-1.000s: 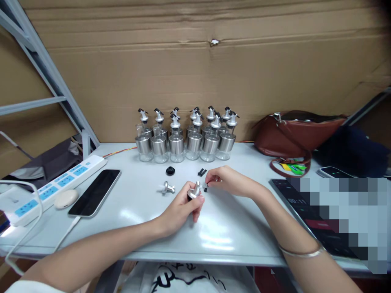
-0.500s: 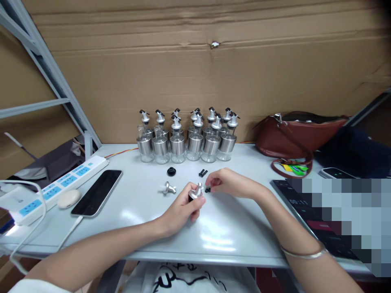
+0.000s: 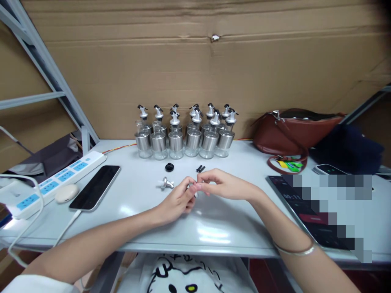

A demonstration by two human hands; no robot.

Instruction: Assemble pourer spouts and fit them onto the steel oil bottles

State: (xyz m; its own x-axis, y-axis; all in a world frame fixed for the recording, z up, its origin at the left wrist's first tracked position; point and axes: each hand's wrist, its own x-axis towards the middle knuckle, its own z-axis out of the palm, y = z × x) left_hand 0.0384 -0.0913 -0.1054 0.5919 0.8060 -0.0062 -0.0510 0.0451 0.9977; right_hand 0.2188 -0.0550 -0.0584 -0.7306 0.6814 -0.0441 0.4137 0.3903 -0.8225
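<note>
My left hand is closed around a silver bottle pourer spout, mostly hidden by its fingers. My right hand reaches in from the right with thumb and fingers pinched at the spout, touching the left fingertips. What lies in that pinch cannot be made out. A second silver pourer spout lies on the table left of my hands. Beyond it rests a black round stopper. Small black levers lie just behind the right fingertips.
Several glass bottles with steel sleeves stand in rows at the back, most topped with pourers. On the left are a phone, a round white case and a power strip. A brown bag and a tablet occupy the right.
My right hand has moved left from beside the small black pieces to the spout, and its fingers now meet the left hand's. The view has shifted slightly.
</note>
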